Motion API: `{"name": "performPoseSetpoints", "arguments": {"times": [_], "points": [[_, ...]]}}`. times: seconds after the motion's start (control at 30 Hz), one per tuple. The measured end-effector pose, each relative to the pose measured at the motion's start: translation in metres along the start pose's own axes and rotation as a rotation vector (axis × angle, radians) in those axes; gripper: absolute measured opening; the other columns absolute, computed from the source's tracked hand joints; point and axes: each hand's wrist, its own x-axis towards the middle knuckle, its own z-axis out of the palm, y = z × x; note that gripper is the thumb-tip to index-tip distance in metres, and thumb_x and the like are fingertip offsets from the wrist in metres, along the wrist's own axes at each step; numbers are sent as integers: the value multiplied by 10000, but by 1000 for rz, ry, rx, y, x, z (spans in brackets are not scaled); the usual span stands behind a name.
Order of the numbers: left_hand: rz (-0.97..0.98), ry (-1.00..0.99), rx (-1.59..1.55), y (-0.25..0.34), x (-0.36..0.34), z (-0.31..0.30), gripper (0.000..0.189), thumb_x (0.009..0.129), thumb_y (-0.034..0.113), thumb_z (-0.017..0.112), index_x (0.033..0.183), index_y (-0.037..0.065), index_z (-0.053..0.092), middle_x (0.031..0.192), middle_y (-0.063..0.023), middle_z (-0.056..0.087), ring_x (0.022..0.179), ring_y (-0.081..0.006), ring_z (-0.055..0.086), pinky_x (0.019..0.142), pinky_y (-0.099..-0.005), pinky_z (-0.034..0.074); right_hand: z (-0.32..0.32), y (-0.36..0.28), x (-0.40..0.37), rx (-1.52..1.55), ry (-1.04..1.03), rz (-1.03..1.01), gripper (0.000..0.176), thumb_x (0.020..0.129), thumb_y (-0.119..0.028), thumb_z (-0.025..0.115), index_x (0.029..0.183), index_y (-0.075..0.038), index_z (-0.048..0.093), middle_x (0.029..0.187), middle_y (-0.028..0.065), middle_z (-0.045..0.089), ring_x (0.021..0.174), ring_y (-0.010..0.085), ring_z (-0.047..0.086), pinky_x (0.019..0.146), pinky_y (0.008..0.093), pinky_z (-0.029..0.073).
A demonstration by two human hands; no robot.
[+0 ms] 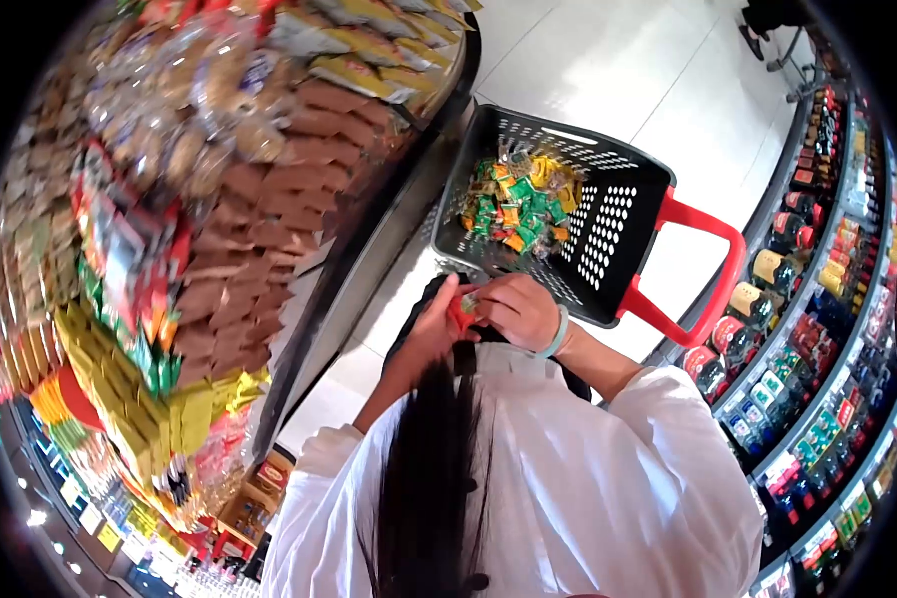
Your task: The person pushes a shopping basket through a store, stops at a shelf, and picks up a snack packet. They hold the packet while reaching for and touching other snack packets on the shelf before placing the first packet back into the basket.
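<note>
A small red packet [461, 310] with a bit of green on it is pinched between my two hands in front of my waist. My left hand [431, 327] is closed around its left side, fingers pointing up. On the other side, my right hand [520, 311], with a pale band at the wrist, has its fingertips curled onto the packet. Just beyond my hands stands a black shopping basket [654, 181] with perforated walls and a red handle [736, 269]. Inside it lie many small green, orange and yellow packets [516, 214].
To the left, a display bin edged in black [334, 234] is heaped with brown packets [254, 234], yellow bags [369, 45] and clear-wrapped goods [199, 95]. Curved shelves of bottles [767, 269] line the right. A person's feet [752, 42] show on the pale tiled floor [608, 60] at the top right.
</note>
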Motion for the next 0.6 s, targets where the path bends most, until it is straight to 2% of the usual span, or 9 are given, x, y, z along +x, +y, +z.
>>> {"name": "performPoseSetpoints", "arguments": {"times": [0.1,0.13,0.2,0.23,0.27,0.33,0.37,0.47,0.6], "points": [[184,67,113,12,-21,20,239,904,227,619,1061,47,609,880,-54,645,744,-126,617,612,-234,496,-3,-17,12,-69,8,-3,236,689,-98,619,921,-62,599,988,90,588,892,270,586,738,354,484],[295,41,139,16,-23,27,226,926,193,569,1076,29,610,904,-42,648,747,-110,605,602,-238,491,-6,-19,18,-67,13,5,242,687,-89,618,926,-61,599,992,95,588,896,275,585,741,358,485],[433,69,111,25,-32,36,211,918,148,581,1087,25,610,924,-39,653,762,-100,610,646,-234,501,-15,-25,31,-41,94,146,321,677,38,582,986,-47,584,1020,138,580,911,322,573,759,369,488],[482,32,56,31,-38,39,194,888,78,619,1065,0,617,968,-53,661,834,-103,621,743,-247,511,-17,-25,34,-2,167,264,304,723,44,579,1014,-45,577,1022,124,587,910,291,581,761,350,490],[541,35,88,37,-46,45,198,884,79,624,1067,3,618,960,-46,661,822,-94,617,726,-236,505,-17,-25,37,36,241,382,287,770,49,576,1042,-43,570,1024,110,594,909,261,590,764,331,492],[654,38,154,45,-61,56,207,877,80,635,1071,9,620,943,-33,661,797,-76,609,691,-214,493,-17,-22,43,571,328,760,219,880,-44,574,1097,-37,549,1016,67,609,888,156,595,738,270,497],[656,79,178,49,-66,57,223,863,79,653,1077,25,622,905,-5,654,757,-46,588,637,-176,457,-26,-22,49,746,275,766,227,923,-128,570,1126,-34,531,971,34,617,836,87,593,698,224,498],[727,114,314,56,-86,64,220,855,74,659,1070,35,627,850,26,634,724,-21,562,592,-155,423,-36,-38,75,815,7,743,215,926,-149,572,1099,-26,543,891,37,627,714,83,604,598,200,482],[903,88,400,60,-112,76,275,855,86,659,1114,22,591,889,21,615,740,-35,562,618,-176,462,-24,-50,99,905,-70,808,163,908,-141,596,1012,-15,583,774,35,629,626,72,594,535,197,475]]}}
